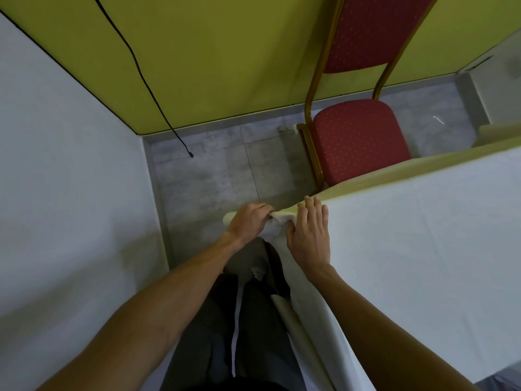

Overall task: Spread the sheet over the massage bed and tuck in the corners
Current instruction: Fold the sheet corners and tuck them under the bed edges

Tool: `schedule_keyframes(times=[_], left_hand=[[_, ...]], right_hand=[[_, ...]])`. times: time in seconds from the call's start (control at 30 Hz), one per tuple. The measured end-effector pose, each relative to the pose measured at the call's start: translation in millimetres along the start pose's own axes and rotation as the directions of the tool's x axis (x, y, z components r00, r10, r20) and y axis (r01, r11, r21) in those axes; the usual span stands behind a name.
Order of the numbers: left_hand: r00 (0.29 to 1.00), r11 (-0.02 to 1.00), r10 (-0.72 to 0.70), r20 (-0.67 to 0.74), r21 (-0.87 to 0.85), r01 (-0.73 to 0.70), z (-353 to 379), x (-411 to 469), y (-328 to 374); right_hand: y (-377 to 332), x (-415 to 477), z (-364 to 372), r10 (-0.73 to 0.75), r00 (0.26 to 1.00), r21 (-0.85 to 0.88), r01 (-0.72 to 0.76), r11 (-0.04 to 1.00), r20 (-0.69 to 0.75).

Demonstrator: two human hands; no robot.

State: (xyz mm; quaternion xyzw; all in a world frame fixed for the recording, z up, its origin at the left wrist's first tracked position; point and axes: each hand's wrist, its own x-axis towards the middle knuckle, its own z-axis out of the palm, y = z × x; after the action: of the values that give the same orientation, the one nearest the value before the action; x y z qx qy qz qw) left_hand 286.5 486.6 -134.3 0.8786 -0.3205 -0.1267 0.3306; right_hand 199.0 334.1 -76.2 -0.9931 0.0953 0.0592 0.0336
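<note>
Sheet (423,235): white, spread flat over the top of the massage bed (366,176), covering the right half of the view. Near corner bunched into folds between the two hands; remaining edge hanging down the bed's near side beside the dark trousers (253,334). Cream padding of the bed exposed along the far edge and at the corner.

Left hand (248,221): at the bed corner, grip pressed together, pinching the gathered sheet corner between thumb and curled fingers. Knuckles up, forearm reaching in from lower left.

Right hand (310,238): flat on the sheet just beside the corner, grip spread, fingers extended toward the bed edge, palm pressing the fabric down. Thumb touching the bunched folds.

Chair (358,142): red upholstery with small dots, gold-coloured frame, standing on the floor just beyond the bed's far edge.

Floor (211,170): grey tiles. Black cable (141,71) hanging down the yellow-green wall (211,52), end near the floor. White partition (56,179) at left.
</note>
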Motion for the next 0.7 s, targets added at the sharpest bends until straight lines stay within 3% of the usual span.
schedule_keyframes(times=[0.23,0.47,0.6,0.7], left_hand=[[0.988,1.000,0.002,0.157,-0.022,0.001,-10,-6,-4],[0.983,0.996,-0.080,0.166,-0.023,0.085,1,-10,2],[0.994,0.999,-0.038,0.107,0.022,0.036,7,-6,6],[0.994,0.995,-0.091,0.061,0.035,0.089,8,-2,2]], right_hand=[[2,-1,0,-0.003,1.000,0.015,0.003,1.000,0.026],[3,-1,1,-0.014,1.000,0.047,0.013,0.999,0.008],[2,-1,0,-0.019,1.000,0.055,0.018,0.998,0.012],[4,-1,1,-0.025,1.000,0.050,0.024,0.998,0.001]])
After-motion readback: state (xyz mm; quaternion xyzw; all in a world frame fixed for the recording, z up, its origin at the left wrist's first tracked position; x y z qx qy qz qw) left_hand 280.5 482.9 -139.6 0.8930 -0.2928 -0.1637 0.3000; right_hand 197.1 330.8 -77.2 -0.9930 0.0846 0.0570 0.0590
